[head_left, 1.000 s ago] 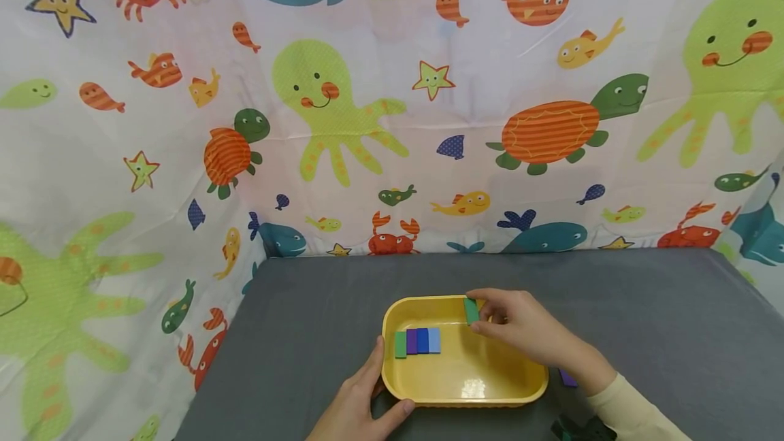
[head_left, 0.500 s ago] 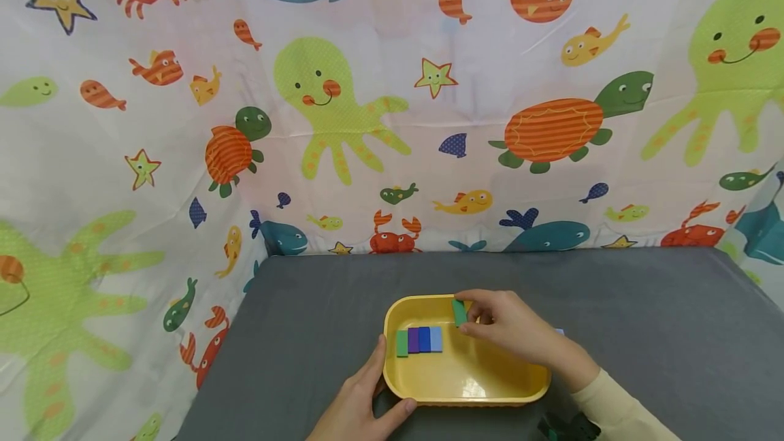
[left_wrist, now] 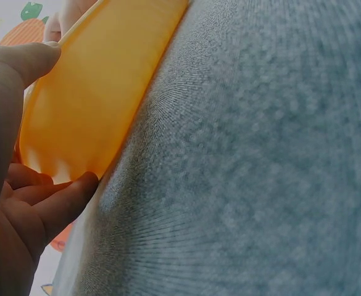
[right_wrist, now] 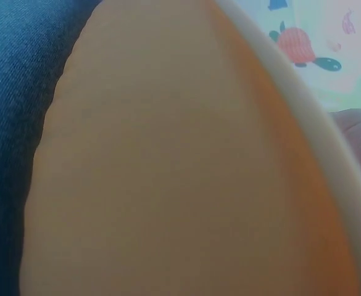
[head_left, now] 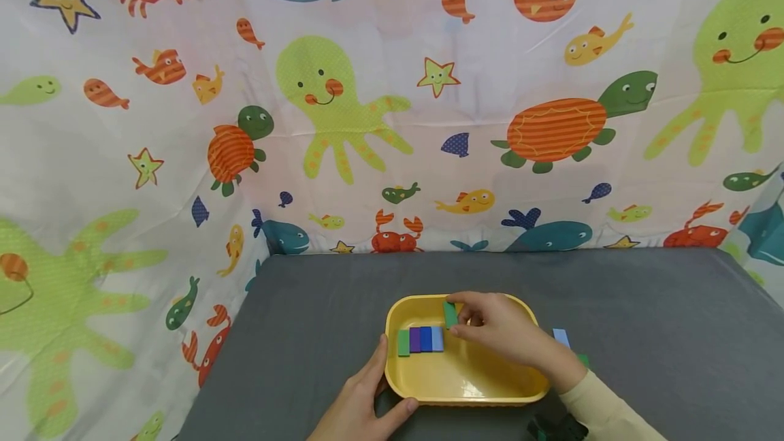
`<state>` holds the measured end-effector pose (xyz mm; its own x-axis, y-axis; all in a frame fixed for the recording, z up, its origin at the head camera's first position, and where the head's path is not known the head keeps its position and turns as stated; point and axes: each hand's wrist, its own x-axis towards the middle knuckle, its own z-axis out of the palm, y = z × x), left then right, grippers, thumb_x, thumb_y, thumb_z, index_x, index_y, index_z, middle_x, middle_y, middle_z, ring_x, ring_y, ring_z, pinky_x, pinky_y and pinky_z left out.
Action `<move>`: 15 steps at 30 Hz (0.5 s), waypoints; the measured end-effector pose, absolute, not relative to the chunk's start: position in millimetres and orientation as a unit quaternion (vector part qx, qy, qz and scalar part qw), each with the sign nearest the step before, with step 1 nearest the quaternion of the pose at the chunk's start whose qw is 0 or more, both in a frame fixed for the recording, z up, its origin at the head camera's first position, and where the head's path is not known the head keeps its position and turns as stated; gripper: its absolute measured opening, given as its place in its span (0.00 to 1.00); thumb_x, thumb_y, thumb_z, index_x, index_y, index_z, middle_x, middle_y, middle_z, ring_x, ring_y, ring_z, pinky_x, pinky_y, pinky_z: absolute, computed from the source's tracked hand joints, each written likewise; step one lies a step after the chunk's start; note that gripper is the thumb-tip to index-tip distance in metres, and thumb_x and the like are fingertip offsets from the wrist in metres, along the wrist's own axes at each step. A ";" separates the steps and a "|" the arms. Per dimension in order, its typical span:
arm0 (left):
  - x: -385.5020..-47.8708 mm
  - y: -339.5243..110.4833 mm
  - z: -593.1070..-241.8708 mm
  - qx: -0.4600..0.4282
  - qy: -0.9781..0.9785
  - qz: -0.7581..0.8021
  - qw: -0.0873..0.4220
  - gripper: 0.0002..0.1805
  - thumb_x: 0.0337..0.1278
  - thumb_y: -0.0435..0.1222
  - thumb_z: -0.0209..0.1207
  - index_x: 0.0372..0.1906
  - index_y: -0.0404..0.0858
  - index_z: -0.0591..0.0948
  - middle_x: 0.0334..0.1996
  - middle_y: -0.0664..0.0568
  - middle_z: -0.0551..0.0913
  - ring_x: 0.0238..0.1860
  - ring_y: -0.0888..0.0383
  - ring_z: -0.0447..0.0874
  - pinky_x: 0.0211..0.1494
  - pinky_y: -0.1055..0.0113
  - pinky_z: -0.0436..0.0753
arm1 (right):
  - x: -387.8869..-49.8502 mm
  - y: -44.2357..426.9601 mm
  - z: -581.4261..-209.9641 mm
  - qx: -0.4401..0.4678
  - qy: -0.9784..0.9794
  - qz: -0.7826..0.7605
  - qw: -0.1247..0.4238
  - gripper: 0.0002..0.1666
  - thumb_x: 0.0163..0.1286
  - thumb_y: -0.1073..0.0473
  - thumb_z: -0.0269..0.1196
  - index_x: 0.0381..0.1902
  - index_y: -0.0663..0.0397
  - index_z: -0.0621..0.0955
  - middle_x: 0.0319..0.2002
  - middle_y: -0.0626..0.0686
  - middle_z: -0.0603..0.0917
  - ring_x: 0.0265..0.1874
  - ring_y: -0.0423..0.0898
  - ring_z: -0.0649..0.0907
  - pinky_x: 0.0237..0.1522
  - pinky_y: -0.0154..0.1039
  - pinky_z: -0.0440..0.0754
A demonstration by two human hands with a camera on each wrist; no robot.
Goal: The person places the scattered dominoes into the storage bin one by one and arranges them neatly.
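Here's the right hand (head_left: 490, 324), pinching a green block (head_left: 450, 316) between thumb and index finger, over the yellow tray (head_left: 490, 376); whether that block touches the tray's floor, I can't tell. Across to the left hand (head_left: 363, 390), and it grips the tray's near left end, thumb on the rim, fingers against the outer wall. Between the hands, inside the tray, a tidy row: second green block (head_left: 403, 343) nearest the left hand, then purple block (head_left: 415, 339), dark blue block (head_left: 425, 339), and light blue block (head_left: 437, 339) closest to the right thumb. Just right of the right wrist, another light blue block (head_left: 561, 337) lies on the grey table (head_left: 318, 318), a green piece (head_left: 584, 360) peeking past the wrist. A dark object (head_left: 557, 429) shows beside the pale right sleeve (head_left: 603, 405). Beyond both hands, sea creatures cover a white cloth (head_left: 392, 33).
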<state>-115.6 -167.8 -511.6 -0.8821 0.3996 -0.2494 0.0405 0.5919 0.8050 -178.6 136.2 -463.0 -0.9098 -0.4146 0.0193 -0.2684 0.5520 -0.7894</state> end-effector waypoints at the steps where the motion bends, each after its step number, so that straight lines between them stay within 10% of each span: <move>1: -115.6 -167.8 -511.6 0.124 0.869 0.432 0.208 0.65 0.65 0.68 0.68 0.91 0.44 0.46 0.87 0.47 0.58 0.78 0.47 0.73 0.68 0.54 0.83 | -178.8 135.0 -462.9 -0.195 0.875 -0.434 0.089 0.30 0.74 0.54 0.76 0.69 0.60 0.83 0.34 0.43 0.84 0.32 0.45 0.80 0.31 0.33 0.79; 15: -117.3 -167.6 -511.0 0.125 0.871 0.426 0.209 0.64 0.66 0.67 0.68 0.91 0.43 0.47 0.87 0.47 0.58 0.79 0.46 0.72 0.68 0.53 0.83 | -185.8 125.1 -471.0 -0.188 0.866 -0.449 0.115 0.31 0.73 0.56 0.76 0.69 0.62 0.83 0.35 0.45 0.84 0.33 0.47 0.81 0.33 0.33 0.80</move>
<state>-117.3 -167.6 -511.0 -0.8810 0.3961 -0.2586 0.0395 0.6063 0.7942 -185.8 125.1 -471.0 -0.9030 -0.4285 -0.0309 -0.2220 0.5270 -0.8204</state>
